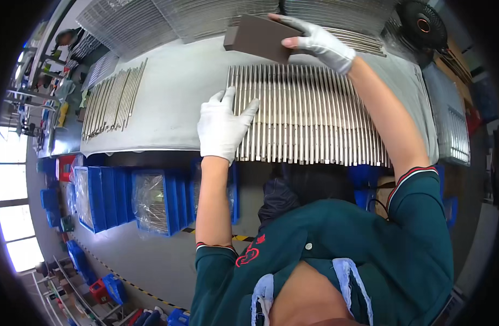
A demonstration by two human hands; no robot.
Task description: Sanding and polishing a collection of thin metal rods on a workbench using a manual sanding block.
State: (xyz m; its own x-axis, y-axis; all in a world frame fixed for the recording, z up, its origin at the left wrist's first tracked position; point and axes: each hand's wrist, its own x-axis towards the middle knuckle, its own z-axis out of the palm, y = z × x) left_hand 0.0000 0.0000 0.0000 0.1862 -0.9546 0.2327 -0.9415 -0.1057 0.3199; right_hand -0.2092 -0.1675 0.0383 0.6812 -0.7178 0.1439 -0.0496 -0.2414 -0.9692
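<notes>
A row of slim metal rods (309, 117) lies side by side on the cloth-covered table in front of me, their ends roughly lined up along the near edge. My left hand (222, 126), in a white glove, rests at the left end of this row with thumb and fingers spread; the thumb lies over the first rods. Beyond the row, my right hand (317, 43) grips a dark brown rectangular block (258, 38) by its right end. Bare fingertips stick out of that glove. The block is held tilted at the far side of the rods.
A smaller bunch of rods (114, 98) lies on the table's left part. More rods (355, 42) lie behind my right hand. Stacked clear plastic trays (206, 19) stand at the back. A black fan (422, 24) is at the far right. Blue bins (116, 198) stand below the front edge.
</notes>
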